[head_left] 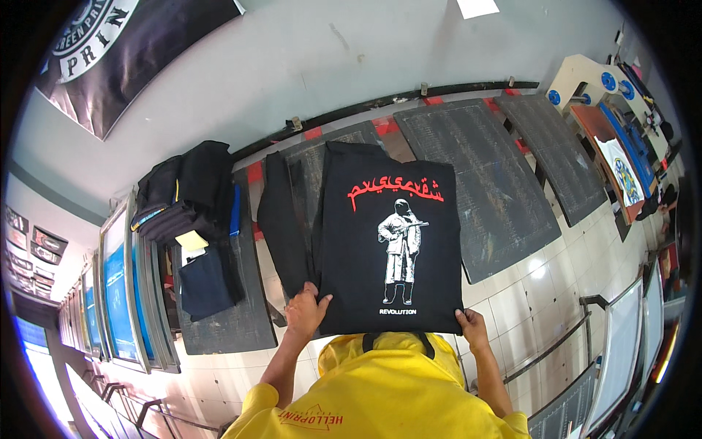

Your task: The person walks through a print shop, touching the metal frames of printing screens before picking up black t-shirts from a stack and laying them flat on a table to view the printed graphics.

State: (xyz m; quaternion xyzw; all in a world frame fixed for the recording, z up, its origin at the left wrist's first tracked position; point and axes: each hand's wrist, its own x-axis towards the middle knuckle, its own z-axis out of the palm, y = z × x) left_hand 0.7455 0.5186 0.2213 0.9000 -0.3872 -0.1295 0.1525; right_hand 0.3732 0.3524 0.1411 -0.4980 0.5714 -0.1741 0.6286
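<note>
A black long-sleeved shirt is spread in front of me, bearing red lettering above a white printed figure. Its near edge reaches my yellow clothing, and one sleeve lies stretched out along its left side. My left hand is closed on the shirt's lower left corner, thumb uppermost. At the lower right corner my right hand pinches the fabric. Under the far part of the shirt is a dark grey board; the cloth hides most of it.
Folded dark garments are piled on another board at left. Two more dark boards extend rightward along the wall. Framed screens stand far left. At far right, a white-and-blue machine adjoins a printed white cloth.
</note>
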